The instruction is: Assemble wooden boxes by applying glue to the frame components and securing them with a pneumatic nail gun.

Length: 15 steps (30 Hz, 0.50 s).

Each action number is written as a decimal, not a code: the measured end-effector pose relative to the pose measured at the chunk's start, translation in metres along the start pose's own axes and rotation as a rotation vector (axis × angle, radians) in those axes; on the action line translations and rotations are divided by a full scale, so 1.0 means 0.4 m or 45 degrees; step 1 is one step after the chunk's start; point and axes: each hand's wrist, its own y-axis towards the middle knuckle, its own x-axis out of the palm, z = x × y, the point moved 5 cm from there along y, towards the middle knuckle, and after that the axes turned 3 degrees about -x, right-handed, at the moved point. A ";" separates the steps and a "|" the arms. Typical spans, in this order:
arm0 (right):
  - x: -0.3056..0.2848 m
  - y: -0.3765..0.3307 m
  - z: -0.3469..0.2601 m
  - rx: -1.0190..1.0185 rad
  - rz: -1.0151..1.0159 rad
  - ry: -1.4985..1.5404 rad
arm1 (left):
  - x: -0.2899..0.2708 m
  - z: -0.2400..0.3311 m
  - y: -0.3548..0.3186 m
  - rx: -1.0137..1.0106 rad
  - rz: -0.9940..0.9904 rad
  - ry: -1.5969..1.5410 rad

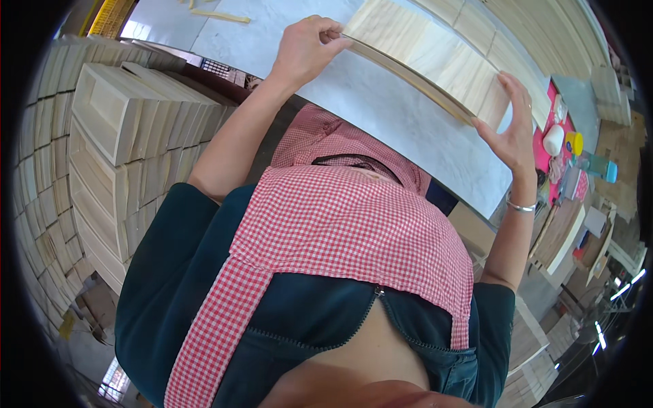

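Observation:
A long pale wooden board [425, 51] with visible grain lies at a slant over the grey-white marbled tabletop [381, 109]. My left hand [309, 51] pinches its left near corner between thumb and curled fingers. At the opposite end my right hand [510, 129] grips the board, thumb at the near edge and fingers over the far side. A silver bangle [521, 204] circles my right wrist. The board's underside is hidden, and its near edge shows as a darker strip.
More pale wooden pieces [564, 30] lie beyond the board. Tall stacks of wooden trays or frames [102, 115] stand to my left. On the right, a pink surface holds a white roll [554, 139], a yellow-lidded jar [575, 143] and a blue-capped bottle [602, 168]. Thin wood strips [221, 15] lie at far left.

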 end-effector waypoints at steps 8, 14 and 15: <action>0.049 -0.037 0.058 0.044 -0.036 -0.082 | 0.008 0.005 0.004 0.144 0.106 0.064; 0.065 -0.043 0.076 0.031 -0.049 -0.178 | 0.004 0.024 0.004 0.126 0.071 0.072; 0.069 -0.044 0.079 0.030 -0.057 -0.202 | 0.004 0.025 0.003 0.136 0.076 0.081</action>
